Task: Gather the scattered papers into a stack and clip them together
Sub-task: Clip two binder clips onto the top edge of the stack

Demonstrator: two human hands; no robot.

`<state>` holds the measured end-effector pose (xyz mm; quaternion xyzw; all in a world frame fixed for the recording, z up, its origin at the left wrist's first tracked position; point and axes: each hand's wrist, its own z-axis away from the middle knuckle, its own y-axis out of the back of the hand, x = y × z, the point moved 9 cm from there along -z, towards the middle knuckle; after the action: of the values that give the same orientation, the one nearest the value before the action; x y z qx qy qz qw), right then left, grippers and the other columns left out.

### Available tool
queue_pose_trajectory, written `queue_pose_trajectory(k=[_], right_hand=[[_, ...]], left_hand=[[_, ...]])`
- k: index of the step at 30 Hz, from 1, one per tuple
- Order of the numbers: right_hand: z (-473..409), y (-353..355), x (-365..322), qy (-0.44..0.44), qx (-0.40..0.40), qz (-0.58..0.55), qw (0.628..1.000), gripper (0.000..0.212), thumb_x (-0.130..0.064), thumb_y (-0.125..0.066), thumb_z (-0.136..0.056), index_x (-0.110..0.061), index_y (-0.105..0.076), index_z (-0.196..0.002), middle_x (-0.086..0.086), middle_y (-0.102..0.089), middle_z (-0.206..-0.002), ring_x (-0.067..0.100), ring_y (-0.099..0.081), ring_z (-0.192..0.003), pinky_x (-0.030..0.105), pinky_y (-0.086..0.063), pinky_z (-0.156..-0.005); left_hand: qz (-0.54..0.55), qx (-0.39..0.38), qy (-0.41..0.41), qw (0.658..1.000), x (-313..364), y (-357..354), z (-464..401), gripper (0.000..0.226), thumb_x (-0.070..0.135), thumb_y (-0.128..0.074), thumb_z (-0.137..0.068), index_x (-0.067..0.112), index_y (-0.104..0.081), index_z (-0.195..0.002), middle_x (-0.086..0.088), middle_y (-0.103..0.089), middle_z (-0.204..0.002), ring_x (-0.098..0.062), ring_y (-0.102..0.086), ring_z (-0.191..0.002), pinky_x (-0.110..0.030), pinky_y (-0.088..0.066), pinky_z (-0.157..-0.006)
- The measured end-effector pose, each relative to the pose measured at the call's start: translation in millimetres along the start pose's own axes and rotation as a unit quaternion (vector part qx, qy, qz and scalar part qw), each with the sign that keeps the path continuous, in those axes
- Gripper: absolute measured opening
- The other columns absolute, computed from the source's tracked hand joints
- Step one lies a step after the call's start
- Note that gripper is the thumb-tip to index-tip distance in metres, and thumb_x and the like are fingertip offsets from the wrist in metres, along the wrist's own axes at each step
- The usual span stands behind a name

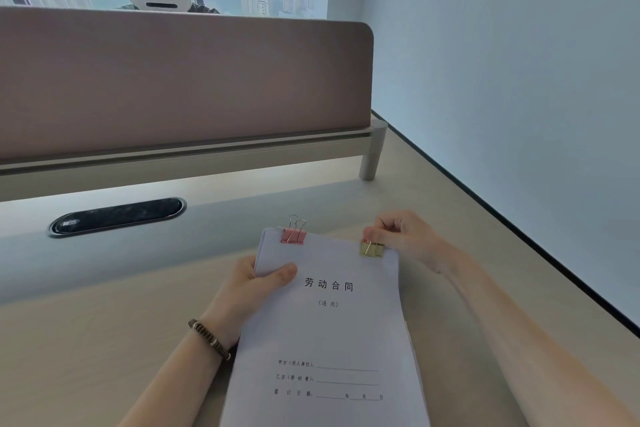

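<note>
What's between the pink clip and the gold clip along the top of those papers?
Nothing: in the head view, only the bare top edge of the paper stack runs between the pink binder clip and the gold binder clip.

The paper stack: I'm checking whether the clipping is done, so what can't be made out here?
- Head view: paper stack bottom edge, cut off by the frame.
- Gold clip handles, hidden by right hand fingers.
- Sheets beneath the cover page, hidden by it; left hand covers the left edge.
- Form text, too small.

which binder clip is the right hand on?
The gold metal binder clip at the stack's top right corner; the right hand pinches its handles. The pink binder clip sits untouched.
</note>
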<state>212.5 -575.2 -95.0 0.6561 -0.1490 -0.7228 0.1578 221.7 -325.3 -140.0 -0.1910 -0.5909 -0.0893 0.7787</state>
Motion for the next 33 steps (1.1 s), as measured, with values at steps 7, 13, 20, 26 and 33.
queue_pose_trajectory(k=[7,13,20,26,33], right_hand=[[26.8,-2.7,5.6,-0.026,0.031,-0.089,0.995,0.038,-0.048,-0.063,-0.094,-0.012,-0.073,-0.101,0.002,-0.077,-0.107,0.019,-0.070,-0.099,0.035,-0.045,-0.095],[59.5,-12.6,39.0,-0.109,0.067,-0.291,0.948,0.054,-0.031,-0.076,-0.088,-0.014,-0.054,-0.134,0.012,-0.074,-0.106,0.025,-0.068,-0.083,0.039,-0.055,-0.077],[86.7,-24.0,33.9,-0.117,0.073,-0.211,0.968,0.023,-0.021,-0.053,-0.104,-0.008,-0.068,-0.115,0.009,-0.078,-0.110,0.022,-0.074,-0.094,0.036,-0.059,-0.080],[83.7,10.7,36.1,-0.120,0.158,-0.224,0.954,0.020,-0.021,-0.054,-0.104,-0.005,-0.064,-0.100,0.013,-0.074,-0.095,0.026,-0.070,-0.081,0.043,-0.057,-0.075],[56.9,62.9,47.2,-0.114,0.187,-0.176,0.960,0.016,-0.024,-0.054,-0.102,-0.009,-0.058,-0.096,0.016,-0.062,-0.091,0.026,-0.060,-0.082,0.040,-0.047,-0.075]], left_hand=[[-0.004,-0.015,0.003,1.000,0.9,-0.5,1.6,0.022,0.007,-0.071,-0.085,-0.007,-0.072,-0.102,-0.025,-0.075,-0.099,-0.036,-0.073,-0.082,-0.042,-0.061,-0.072],[0.018,-0.019,-0.004,1.000,6.6,-4.7,5.4,0.037,0.010,-0.079,-0.074,-0.007,-0.070,-0.105,-0.025,-0.075,-0.101,-0.033,-0.074,-0.079,-0.040,-0.063,-0.069],[0.063,0.035,0.001,0.997,11.4,-11.8,8.2,0.026,0.010,-0.066,-0.090,-0.006,-0.069,-0.110,-0.024,-0.074,-0.104,-0.035,-0.074,-0.083,-0.044,-0.062,-0.073],[0.101,0.082,-0.012,0.991,19.3,-39.3,3.6,0.015,0.016,-0.059,-0.096,0.006,-0.070,-0.101,-0.012,-0.079,-0.089,-0.026,-0.074,-0.073,-0.041,-0.061,-0.069],[-0.167,0.123,-0.062,0.976,33.6,-61.6,-21.4,0.033,0.026,-0.046,-0.101,0.004,-0.067,-0.090,-0.008,-0.075,-0.085,-0.029,-0.071,-0.081,-0.045,-0.057,-0.078]])
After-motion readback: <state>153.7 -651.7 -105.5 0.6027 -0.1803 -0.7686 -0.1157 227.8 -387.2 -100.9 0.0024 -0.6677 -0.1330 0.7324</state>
